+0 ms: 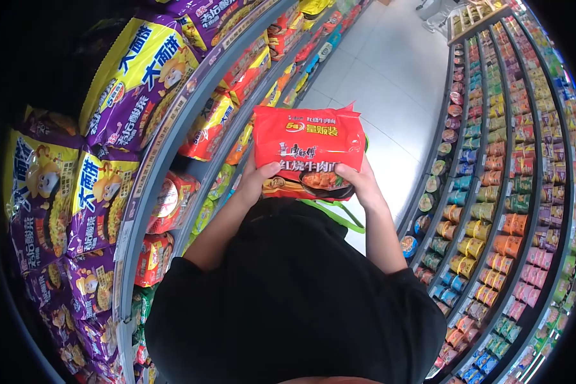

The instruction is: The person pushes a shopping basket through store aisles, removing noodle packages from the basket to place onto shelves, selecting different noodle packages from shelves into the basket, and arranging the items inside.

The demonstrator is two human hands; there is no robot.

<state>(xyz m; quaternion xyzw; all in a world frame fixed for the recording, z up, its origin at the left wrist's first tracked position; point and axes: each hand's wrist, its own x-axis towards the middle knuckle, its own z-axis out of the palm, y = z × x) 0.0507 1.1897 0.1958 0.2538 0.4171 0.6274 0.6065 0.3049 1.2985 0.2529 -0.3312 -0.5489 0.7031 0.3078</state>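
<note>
Held in front of my chest is a red multipack of instant noodles, its front turned up toward me and a bowl of noodles printed near the lower edge. My left hand grips its left side, the thumb lying on the front. On the right side my right hand holds it the same way, thumb on top. The other fingers of both hands are hidden beneath the pack. Under and behind it, part of a bright green basket handle or rim shows.
Close on my left, a shelf carries purple and yellow noodle bags, with red packs on lower levels. Curved shelves of cup noodles line the right. A pale tiled floor runs between; a person stands far off.
</note>
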